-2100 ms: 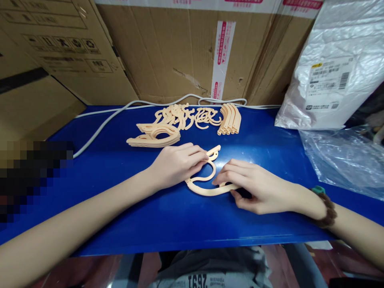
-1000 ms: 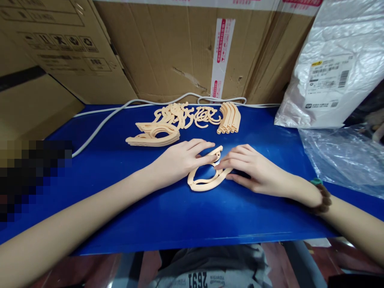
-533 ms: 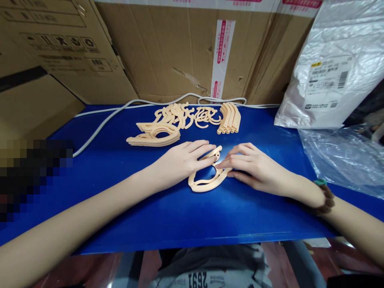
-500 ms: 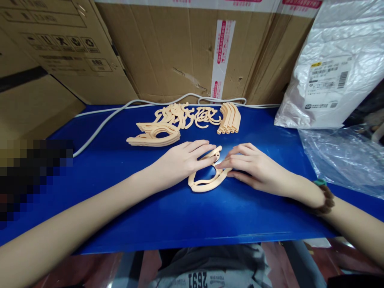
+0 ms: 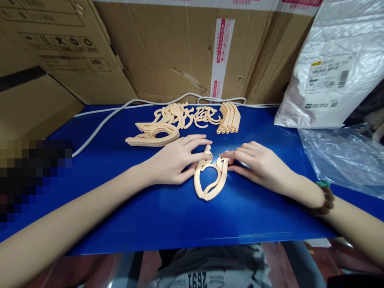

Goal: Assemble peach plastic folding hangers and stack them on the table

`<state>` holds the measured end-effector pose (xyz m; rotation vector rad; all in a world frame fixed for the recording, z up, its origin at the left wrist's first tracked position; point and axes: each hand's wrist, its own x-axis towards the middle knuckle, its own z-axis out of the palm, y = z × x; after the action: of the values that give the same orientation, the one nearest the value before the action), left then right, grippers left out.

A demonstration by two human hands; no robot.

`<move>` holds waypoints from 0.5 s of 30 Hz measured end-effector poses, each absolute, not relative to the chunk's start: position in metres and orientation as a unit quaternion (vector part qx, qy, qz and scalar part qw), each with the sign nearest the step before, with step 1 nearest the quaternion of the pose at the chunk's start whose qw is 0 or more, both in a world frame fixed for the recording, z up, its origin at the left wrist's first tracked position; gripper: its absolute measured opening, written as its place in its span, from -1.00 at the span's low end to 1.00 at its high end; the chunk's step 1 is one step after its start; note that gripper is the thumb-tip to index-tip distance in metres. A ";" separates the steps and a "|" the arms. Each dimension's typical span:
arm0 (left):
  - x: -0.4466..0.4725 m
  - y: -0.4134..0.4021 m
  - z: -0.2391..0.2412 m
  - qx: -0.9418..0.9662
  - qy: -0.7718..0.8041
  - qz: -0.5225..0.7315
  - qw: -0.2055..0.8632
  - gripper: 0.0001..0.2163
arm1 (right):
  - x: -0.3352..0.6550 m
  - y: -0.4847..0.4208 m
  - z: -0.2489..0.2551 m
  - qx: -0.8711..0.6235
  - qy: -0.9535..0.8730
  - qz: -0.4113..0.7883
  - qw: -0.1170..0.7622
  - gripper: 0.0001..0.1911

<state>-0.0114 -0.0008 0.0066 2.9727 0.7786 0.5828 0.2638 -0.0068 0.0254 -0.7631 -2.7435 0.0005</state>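
A beige plastic folding hanger [image 5: 222, 182] lies on the blue table, its two curved arms meeting in a point towards me and a rounded opening between them. My left hand [image 5: 177, 158] has its thumb and index finger on the upper end of the left arm. On the other side, my right hand [image 5: 255, 162] pinches the upper end of the right arm, with its fingertips partly covering that end. A stack of folded beige hangers [image 5: 156, 140] sits just beyond my left hand.
Beige hook pieces [image 5: 174, 114] lie loose at the back, beside a row of curved beige arm pieces [image 5: 229, 118]. A white cable [image 5: 99, 130] runs along the back edge. Cardboard boxes [image 5: 168, 52] stand behind; a white parcel bag [image 5: 327, 80] and clear plastic [image 5: 345, 156] are at right.
The hanger has turned so its joined end points towards me, and its arms now stand side by side. My left hand has shifted slightly left, with its grip on the left arm's upper end.
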 end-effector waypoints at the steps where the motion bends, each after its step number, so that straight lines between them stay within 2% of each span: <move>1: -0.011 -0.002 0.007 0.950 0.249 0.186 0.016 -0.65 | 0.264 -0.007 0.025 -0.265 -0.953 -0.005 0.150 -0.68; 10: -0.009 -0.007 0.012 0.954 0.230 0.187 0.045 -0.74 | 0.261 -0.014 0.029 -0.262 -0.954 -0.005 0.146 -0.68; 15: -0.008 -0.008 0.013 0.954 0.222 0.195 0.056 -0.80 | 0.261 -0.017 0.032 -0.255 -0.959 0.035 0.122 -0.46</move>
<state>-0.0081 -0.0079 0.0129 2.8939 0.6742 0.5931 0.2606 -0.0169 0.0316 -0.7441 -2.7987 0.1027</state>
